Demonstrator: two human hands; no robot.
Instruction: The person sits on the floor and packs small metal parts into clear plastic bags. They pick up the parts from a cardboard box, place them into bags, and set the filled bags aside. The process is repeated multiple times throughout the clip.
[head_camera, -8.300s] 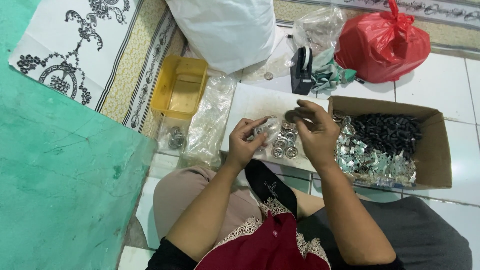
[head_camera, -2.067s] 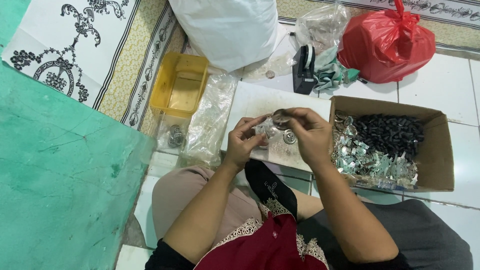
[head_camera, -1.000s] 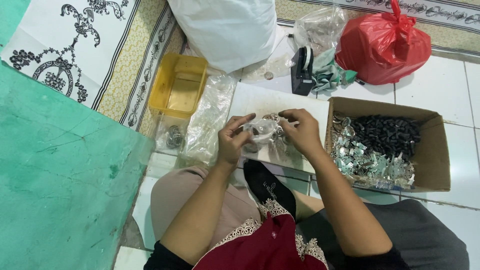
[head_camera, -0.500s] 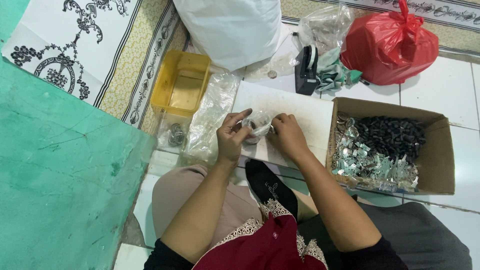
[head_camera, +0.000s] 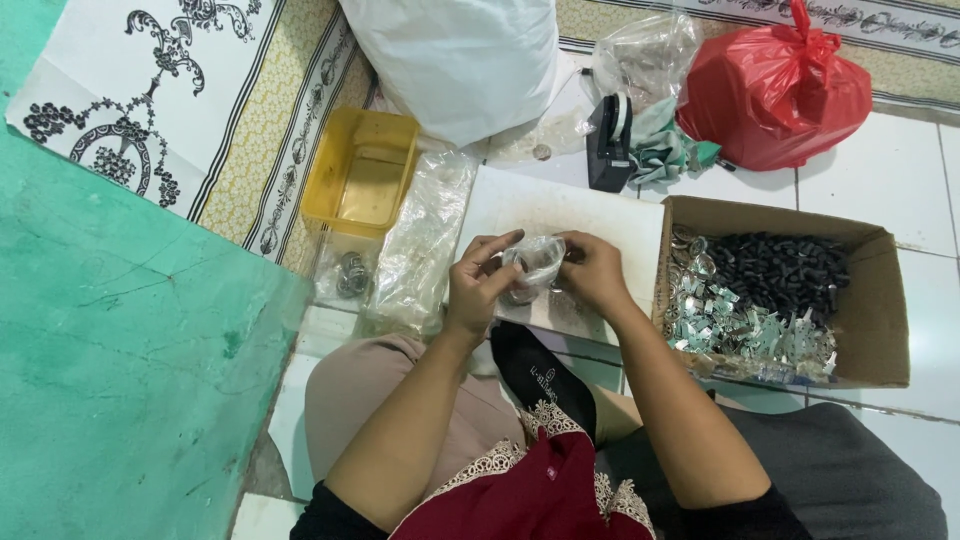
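Left hand (head_camera: 478, 285) and right hand (head_camera: 592, 272) pinching a small clear plastic bag (head_camera: 532, 266) between closed fingertips, stretching its mouth wide above the white board (head_camera: 560, 205)

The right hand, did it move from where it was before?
Yes. The right hand has moved left, away from the cardboard box, and now meets the left hand on a small clear plastic bag over the white board.

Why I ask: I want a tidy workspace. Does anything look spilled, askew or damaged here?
Nothing looks spilled or broken. The left hand and right hand hold a small clear plastic bag over the white board. The cardboard box keeps its metal pieces inside, though one flap sags outward.
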